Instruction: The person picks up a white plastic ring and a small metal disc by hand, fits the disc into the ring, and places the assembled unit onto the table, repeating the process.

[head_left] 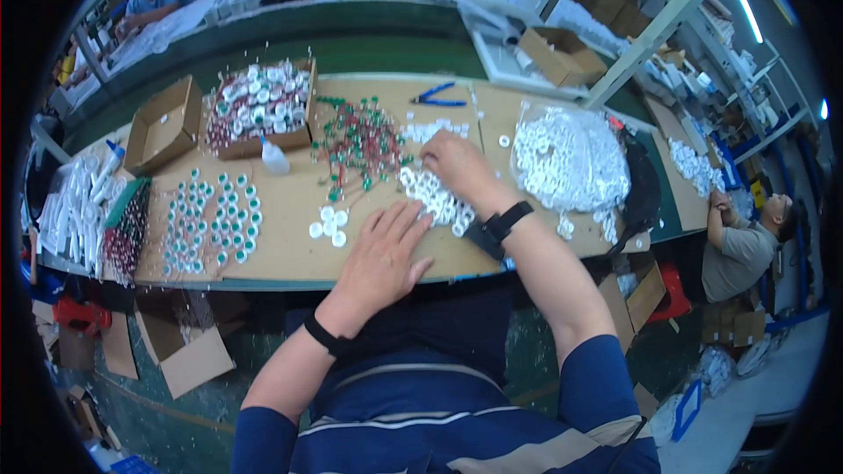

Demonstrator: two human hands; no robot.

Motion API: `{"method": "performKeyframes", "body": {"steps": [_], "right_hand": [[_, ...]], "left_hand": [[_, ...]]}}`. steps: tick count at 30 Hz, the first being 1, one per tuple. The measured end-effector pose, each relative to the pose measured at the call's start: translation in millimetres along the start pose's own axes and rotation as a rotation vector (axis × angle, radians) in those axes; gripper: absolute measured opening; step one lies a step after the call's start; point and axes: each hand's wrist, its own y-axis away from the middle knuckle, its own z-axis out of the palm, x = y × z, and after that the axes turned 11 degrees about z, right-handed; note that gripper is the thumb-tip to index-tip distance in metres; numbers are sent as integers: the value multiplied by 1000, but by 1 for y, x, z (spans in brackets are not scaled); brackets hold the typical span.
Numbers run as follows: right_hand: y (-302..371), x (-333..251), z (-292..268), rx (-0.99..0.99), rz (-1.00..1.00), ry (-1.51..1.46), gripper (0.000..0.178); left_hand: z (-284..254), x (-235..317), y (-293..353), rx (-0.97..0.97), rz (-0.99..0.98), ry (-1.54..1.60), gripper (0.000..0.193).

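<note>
My left hand (385, 250) lies palm down on the brown worktop with its fingers stretched out, beside a pile of white round plastic caps (435, 197). My right hand (458, 168) reaches over the far side of that pile. Its fingers are curled down and drawn together, and what they hold, if anything, is hidden. Just beyond its fingertips lie small white square pieces (435, 130). A tangle of green round parts with red wires (364, 145) spreads left of my right hand. Several loose white caps (328, 225) rest left of my left hand.
Blue-handled pliers (439, 96) lie at the back. A large clear bag of white rings (571, 158) stands right. Leftward are a white squeeze bottle (274, 158), a filled carton (263, 105), an open carton (165, 125) and rows of green-centred discs (230, 219). Other people work nearby.
</note>
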Motion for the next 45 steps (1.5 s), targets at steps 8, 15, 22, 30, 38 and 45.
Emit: {"method": "performKeyframes", "body": {"steps": [8, 15, 22, 30, 38, 45], "right_hand": [[22, 7, -28, -16, 122, -24, 20], [64, 1, -49, 121, 172, -91, 24], [157, -44, -29, 70, 35, -194, 14], [178, -45, -14, 212, -67, -101, 16], [183, -44, -6, 290, -120, -82, 23], [179, -43, -7, 352, -190, -104, 26]], "left_hand": [[4, -3, -2, 69, -5, 16, 73], [8, -1, -2, 90, 24, -16, 70], [14, -19, -11, 225, -44, 108, 58], [32, -16, -48, 332, 23, 1, 38], [33, -19, -42, 378, 49, 25, 31], [29, -26, -48, 408, 102, 37, 25]]}}
